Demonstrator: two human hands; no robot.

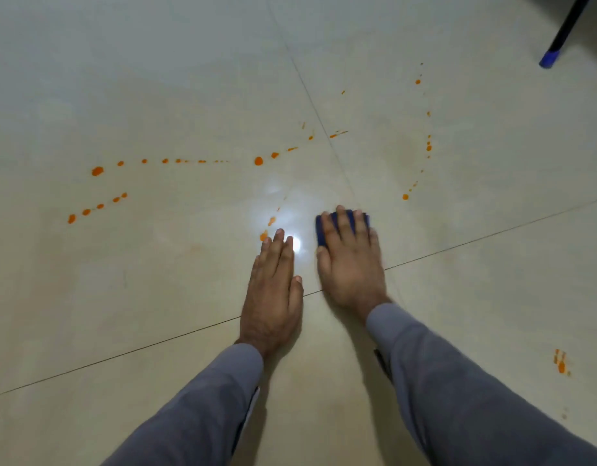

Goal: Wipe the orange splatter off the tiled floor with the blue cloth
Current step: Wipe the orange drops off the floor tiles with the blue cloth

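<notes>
Orange splatter (259, 160) dots the pale tiled floor (156, 79) in lines: one row across the left and middle, a short row lower left (86, 212), an arc on the right (429, 148), drops near my left fingertips (263, 235) and a small patch at the far right (561, 366). My right hand (349, 260) lies flat with straight fingers on the folded blue cloth (321, 230), pressing it to the floor; most of the cloth is hidden under the fingers. My left hand (273, 290) rests flat on the tile beside it, holding nothing.
A black furniture leg with a blue foot (549, 58) stands at the top right corner. Thin grout lines (122, 354) cross the floor. A bright light glare (295, 243) sits between my hands.
</notes>
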